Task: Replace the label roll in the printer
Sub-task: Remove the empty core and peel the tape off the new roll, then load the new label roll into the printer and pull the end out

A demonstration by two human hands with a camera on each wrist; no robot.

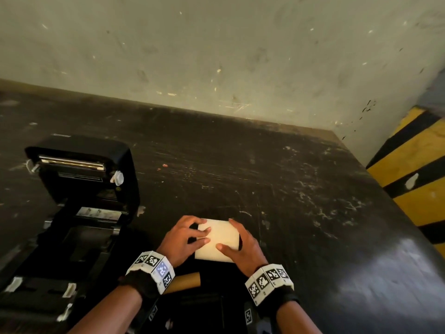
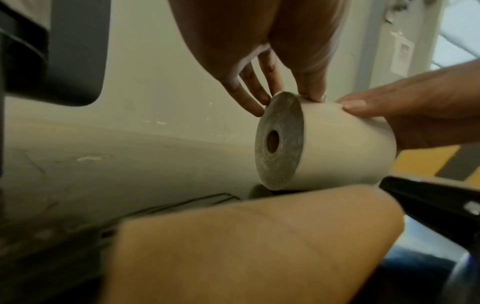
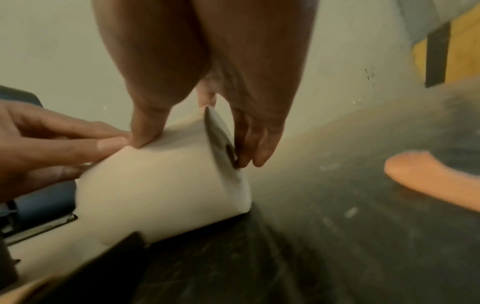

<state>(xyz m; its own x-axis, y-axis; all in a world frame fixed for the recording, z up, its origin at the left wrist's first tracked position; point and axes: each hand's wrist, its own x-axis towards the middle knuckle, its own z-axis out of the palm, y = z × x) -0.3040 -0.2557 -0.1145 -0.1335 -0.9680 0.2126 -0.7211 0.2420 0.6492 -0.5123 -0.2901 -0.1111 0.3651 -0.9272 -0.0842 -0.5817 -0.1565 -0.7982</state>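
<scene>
A white label roll (image 1: 218, 239) lies on its side on the dark table, right of the open black printer (image 1: 79, 247). My left hand (image 1: 199, 233) holds its left end, fingers against the grey end face (image 2: 279, 142) and thumb on top. My right hand (image 1: 232, 237) grips the other end, thumb (image 3: 144, 135) pressed on the paper and fingers (image 3: 255, 150) over the right end face. The printer's lid (image 1: 81, 165) stands up and its roll bay shows dark. An empty brown cardboard core (image 1: 185, 282) lies just under my left wrist, close to the roll (image 2: 342, 152).
A scuffed wall runs along the table's back edge. A yellow and black striped pillar (image 1: 414, 174) stands past the table's right edge (image 1: 375, 196). Bare tabletop (image 1: 277, 184) stretches behind and to the right of the roll. A blurred orange shape (image 3: 428, 181) shows at the right.
</scene>
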